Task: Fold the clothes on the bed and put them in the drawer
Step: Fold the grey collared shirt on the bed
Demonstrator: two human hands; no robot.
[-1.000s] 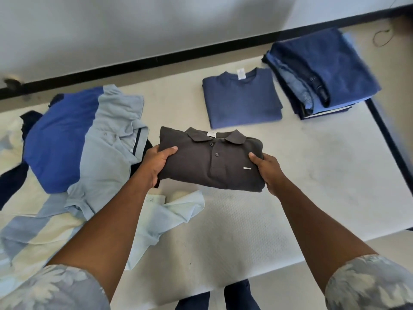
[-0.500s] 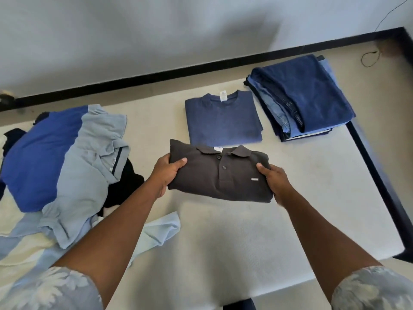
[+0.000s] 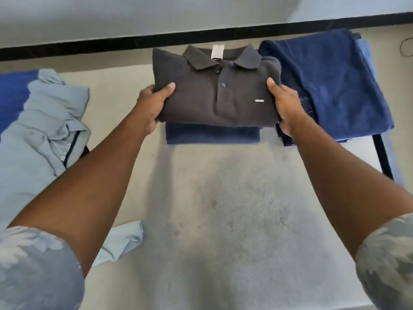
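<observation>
Polo (image 3: 214,95), gripped by left hand (image 3: 152,106) and right hand (image 3: 285,106), hides most of navy tee (image 3: 212,135).

both hands (image 3: 154,106) carried the folded dark polo (image 3: 214,90) forward, away from the body, over the folded navy shirt (image 3: 212,135).

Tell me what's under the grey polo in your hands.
A folded navy T-shirt lies under the grey polo, on the mattress. Only its near strip shows; the rest is covered. Whether the polo touches it yet cannot be told.
</observation>
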